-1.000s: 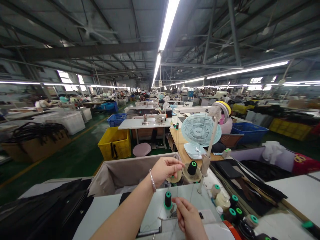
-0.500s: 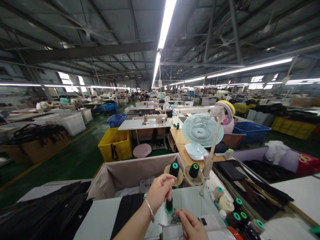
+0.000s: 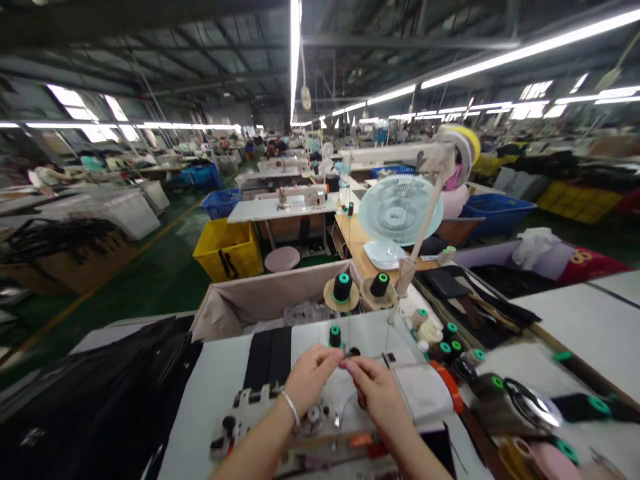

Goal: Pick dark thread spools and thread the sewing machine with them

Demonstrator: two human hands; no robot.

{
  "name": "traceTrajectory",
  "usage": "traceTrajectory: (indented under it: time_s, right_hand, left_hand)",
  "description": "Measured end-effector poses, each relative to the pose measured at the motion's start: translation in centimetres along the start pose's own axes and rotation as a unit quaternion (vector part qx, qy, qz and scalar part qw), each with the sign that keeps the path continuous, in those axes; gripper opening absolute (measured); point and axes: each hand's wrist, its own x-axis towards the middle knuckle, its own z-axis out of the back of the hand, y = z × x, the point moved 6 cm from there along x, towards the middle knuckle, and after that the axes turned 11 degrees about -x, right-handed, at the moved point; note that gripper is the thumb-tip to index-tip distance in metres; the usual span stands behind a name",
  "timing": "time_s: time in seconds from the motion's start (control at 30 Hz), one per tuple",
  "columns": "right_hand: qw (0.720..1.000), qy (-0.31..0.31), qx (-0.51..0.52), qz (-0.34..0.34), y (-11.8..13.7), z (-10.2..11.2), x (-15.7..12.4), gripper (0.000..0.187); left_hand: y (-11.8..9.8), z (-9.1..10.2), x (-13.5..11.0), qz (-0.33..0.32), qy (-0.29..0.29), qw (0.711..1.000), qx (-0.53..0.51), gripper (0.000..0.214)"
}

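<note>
Both my hands meet over the top of a white sewing machine [image 3: 280,420] at the bottom centre. My left hand [image 3: 313,377], with a silver bracelet at the wrist, and my right hand [image 3: 376,390] are pinched together on a thin thread [image 3: 349,333] that runs up towards the spools. A small black thread cone [image 3: 335,336] stands on the machine just behind my fingers. Two larger black cones with green cores [image 3: 342,288] [image 3: 379,285] sit on a stand further back, beside a leaning thread pole [image 3: 420,233].
Several thread spools [image 3: 445,343] lie at the right on the table. A fabric-lined bin [image 3: 250,307] stands behind the machine, black material [image 3: 100,393] at left. A desk fan [image 3: 400,213], a yellow crate [image 3: 227,250] and rows of sewing tables stretch back.
The view has tilted down, bringing the sewing machine top into sight. My left hand came down from the spool stand and now meets my right hand over the machine.
</note>
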Motion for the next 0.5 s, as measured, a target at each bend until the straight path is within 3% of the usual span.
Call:
traceTrajectory:
  time_s: [0.07, 0.2, 0.37, 0.5]
  right_hand:
    - [0.999, 0.034, -0.024, 0.006, 0.0, -0.3, -0.5, 0.045]
    - [0.997, 0.06, -0.042, -0.005, -0.8, -0.4, -0.9, 0.041]
    - [0.997, 0.064, -0.024, -0.022, -1.1, 0.1, -2.2, 0.041]
    - [0.997, 0.017, -0.073, -0.029, -0.3, 1.8, -4.2, 0.037]
  left_hand:
    - [2.1, -1.0, 0.1, 0.058, 0.045, 0.996, -0.057, 0.033]
    - [4.2, -1.9, 0.7, 0.128, 0.026, 0.969, -0.208, 0.034]
    - [3.7, -2.0, 0.7, 0.125, 0.004, 0.947, -0.297, 0.033]
    - [2.9, -1.4, 0.4, 0.125, -0.014, 0.934, -0.334, 0.034]
